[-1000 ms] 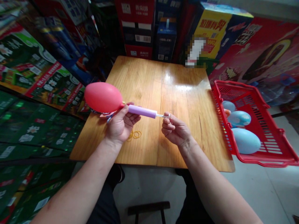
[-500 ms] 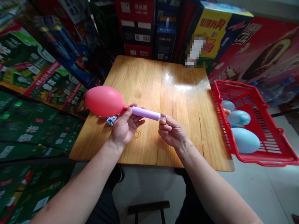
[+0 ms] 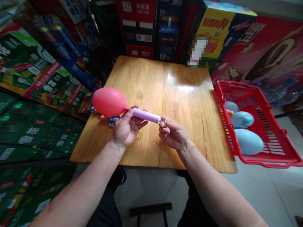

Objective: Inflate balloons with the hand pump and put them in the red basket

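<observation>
My left hand (image 3: 126,127) grips the lilac barrel of a small hand pump (image 3: 145,115). A pink-red inflated balloon (image 3: 109,101) sits on the pump's nozzle end, just past my left fingers, and its neck is partly hidden by them. My right hand (image 3: 171,133) pinches the pump's small metal plunger handle (image 3: 163,120) between fingertips and thumb. Below my left hand, a small loop of rubber bands (image 3: 139,136) lies on the wooden table (image 3: 165,85). A blue-and-white patterned item (image 3: 113,121) lies partly hidden beneath the balloon.
To the right, a red plastic basket (image 3: 236,91) holds several inflated blue balloons, such as one (image 3: 248,142) at its near end. Stacked printed cartons (image 3: 165,37) wall the far side and left of the table. A dark stool (image 3: 151,209) stands on the pale floor.
My right hand has moved left, pushing the plunger farther into the barrel. The balloon has shifted right with the pump, and more of the patterned item shows beneath it.
</observation>
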Motion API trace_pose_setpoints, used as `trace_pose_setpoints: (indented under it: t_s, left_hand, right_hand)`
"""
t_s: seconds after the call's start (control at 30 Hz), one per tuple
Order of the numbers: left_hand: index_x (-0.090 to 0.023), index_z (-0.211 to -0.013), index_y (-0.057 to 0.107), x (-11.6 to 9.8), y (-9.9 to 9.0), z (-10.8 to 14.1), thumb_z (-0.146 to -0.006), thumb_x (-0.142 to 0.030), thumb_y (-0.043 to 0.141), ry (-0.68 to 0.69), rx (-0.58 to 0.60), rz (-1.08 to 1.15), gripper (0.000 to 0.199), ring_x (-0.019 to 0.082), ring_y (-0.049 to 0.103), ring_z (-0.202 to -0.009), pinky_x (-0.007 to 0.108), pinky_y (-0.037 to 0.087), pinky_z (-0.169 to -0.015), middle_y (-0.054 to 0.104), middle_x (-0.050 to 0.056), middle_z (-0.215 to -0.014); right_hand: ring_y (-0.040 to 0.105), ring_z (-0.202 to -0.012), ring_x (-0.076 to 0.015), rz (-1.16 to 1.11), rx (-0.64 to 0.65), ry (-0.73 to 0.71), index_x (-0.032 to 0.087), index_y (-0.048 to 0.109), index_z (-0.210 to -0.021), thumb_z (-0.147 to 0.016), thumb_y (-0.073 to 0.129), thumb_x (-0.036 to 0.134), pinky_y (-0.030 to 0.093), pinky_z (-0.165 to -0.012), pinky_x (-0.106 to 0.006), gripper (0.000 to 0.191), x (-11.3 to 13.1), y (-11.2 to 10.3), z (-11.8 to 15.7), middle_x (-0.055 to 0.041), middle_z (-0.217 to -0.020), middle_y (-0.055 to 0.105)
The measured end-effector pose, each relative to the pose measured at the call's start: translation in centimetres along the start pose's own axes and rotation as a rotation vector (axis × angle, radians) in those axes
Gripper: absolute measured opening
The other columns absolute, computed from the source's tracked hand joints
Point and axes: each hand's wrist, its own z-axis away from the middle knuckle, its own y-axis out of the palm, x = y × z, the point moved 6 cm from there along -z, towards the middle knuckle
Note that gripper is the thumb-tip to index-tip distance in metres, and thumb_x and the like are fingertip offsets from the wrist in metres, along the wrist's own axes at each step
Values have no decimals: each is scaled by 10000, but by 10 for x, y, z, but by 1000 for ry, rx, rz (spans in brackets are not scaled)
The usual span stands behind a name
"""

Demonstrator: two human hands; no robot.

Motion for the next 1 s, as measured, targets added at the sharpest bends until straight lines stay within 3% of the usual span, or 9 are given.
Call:
trace_pose_setpoints:
  t_s: [0.27, 0.4, 0.5, 0.67, 0.83, 1.0]
  left_hand:
    - [-237, -1142, 725, 1, 4, 1, -928, -429, 759, 6, -38, -27, 290, 206, 780, -943, 335, 629, -832, 808, 83, -1095]
    - [-226, -1074, 747, -15, -6, -4, -923, -401, 771, 75, -104, -32, 232, 191, 773, -891, 296, 630, -794, 805, 62, -1003]
    - [-257, -1098, 742, -26, -9, -3, -923, -416, 776, 153, -98, -28, 239, 210, 777, -954, 293, 633, -797, 806, 50, -1038]
    - [-256, -1206, 710, 0, 3, 5, -922, -436, 780, -6, -3, -10, 343, 249, 792, -965, 396, 650, -847, 805, 54, -1014]
    - [-252, -1202, 719, 9, 5, 5, -933, -431, 765, 2, -11, 1, 326, 233, 797, -920, 345, 643, -795, 805, 47, -964]
    - [-235, -1158, 732, 4, -1, -2, -928, -432, 765, -20, -56, -1, 305, 224, 799, -894, 300, 628, -739, 802, 54, -935]
  right_hand:
    - [484, -479, -24, -77, 2, 15, 189, 662, -1008, -950, 724, 152, 435, -487, -115, 93, -1, -1, -4, 43, -740, 700]
    - [477, -468, -21, -75, -14, 1, 180, 675, -992, -989, 666, 154, 413, -468, -109, 27, 16, -3, 1, 43, -716, 685]
    - [446, -441, -14, -112, -16, -40, 185, 673, -967, -1015, 610, 140, 399, -453, -100, 92, 27, -3, 4, 62, -684, 660]
    - [503, -474, -23, -79, -13, -24, 184, 670, -992, -977, 676, 150, 448, -483, -113, 38, 13, 0, 2, 44, -724, 700]
    - [528, -493, -32, -39, -1, -25, 193, 663, -1009, -937, 745, 174, 460, -487, -120, 110, 1, 0, -3, 37, -752, 718]
    - [488, -469, -28, -45, -28, 5, 189, 674, -1002, -949, 716, 162, 435, -473, -118, 73, 9, -2, -2, 40, -732, 699]
